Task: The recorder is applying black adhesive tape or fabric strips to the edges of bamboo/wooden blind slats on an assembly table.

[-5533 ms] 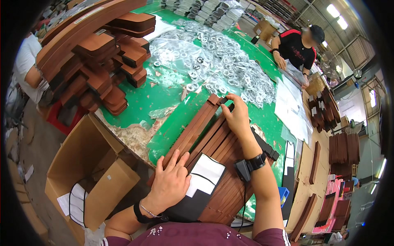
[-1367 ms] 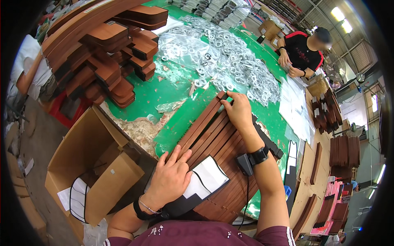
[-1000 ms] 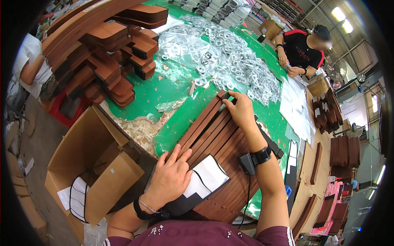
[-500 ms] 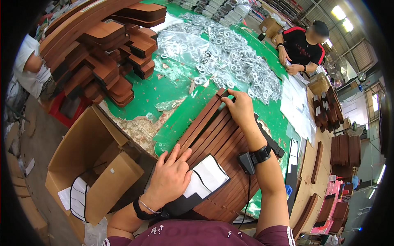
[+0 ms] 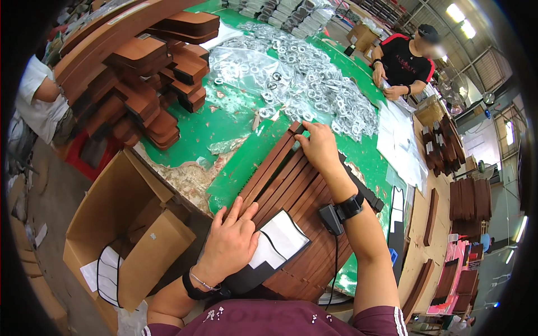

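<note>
A row of long reddish-brown wooden slats [image 5: 296,193] lies side by side in front of me on the green table. My right hand [image 5: 319,148] pinches the far end of the outermost left slat [image 5: 270,161], thumb and fingers bent around its dark tip. A narrow dark gap separates this slat from the row on its right. At the near end, my left hand [image 5: 230,241] rests with its fingers stretched out, the tips touching the slats. Beside it, a black-edged white and black sheet [image 5: 280,238] lies over the slats.
Bagged grey rings [image 5: 314,78] are heaped on the far part of the green table [image 5: 193,126]. Stacked brown wooden pieces [image 5: 140,84] stand at the left, above an open cardboard box [image 5: 103,207]. A co-worker [image 5: 404,64] handles clear plastic at the far right.
The view has shifted slightly. Both my hands keep their places on the slats, and the co-worker's hands have moved a little with the plastic.
</note>
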The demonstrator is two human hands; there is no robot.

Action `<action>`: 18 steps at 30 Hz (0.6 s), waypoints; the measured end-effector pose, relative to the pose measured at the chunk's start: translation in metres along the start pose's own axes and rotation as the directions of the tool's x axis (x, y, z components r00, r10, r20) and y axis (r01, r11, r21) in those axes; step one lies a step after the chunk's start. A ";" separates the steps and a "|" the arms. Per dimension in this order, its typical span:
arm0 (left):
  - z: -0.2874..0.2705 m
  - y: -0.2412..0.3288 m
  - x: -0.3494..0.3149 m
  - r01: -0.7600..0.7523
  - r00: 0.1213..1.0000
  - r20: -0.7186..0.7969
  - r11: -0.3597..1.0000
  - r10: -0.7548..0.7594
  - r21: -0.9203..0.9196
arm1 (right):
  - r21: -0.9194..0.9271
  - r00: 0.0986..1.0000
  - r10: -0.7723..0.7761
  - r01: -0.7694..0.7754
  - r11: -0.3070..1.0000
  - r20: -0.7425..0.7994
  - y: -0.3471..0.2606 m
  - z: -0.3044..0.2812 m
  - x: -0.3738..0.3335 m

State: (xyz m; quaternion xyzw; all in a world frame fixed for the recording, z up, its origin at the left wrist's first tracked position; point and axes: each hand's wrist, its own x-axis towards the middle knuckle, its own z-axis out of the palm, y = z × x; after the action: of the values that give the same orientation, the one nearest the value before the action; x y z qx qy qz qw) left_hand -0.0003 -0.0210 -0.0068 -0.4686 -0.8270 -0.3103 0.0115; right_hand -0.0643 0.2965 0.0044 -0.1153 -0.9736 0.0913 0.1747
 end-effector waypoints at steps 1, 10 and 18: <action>0.001 0.000 0.001 -0.004 1.000 -0.007 1.000 0.004 0.002 | 0.014 1.000 0.000 0.000 1.000 -0.025 0.005 0.006 -0.003; 0.003 -0.005 -0.003 -0.053 0.996 -0.065 0.996 0.057 0.072 | -0.332 0.990 -0.135 0.114 0.936 -0.042 -0.013 0.005 -0.015; 0.004 0.000 -0.004 -0.067 0.978 -0.208 0.946 -0.001 -0.318 | -0.245 0.995 -0.019 -0.004 0.970 -0.094 0.009 0.003 -0.033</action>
State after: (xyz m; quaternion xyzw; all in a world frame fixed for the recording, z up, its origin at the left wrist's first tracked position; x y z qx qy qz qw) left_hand 0.0030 -0.0217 -0.0108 -0.4436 -0.7513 -0.4881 0.0249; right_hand -0.0333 0.2961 -0.0111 -0.1365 -0.9684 -0.0356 0.2058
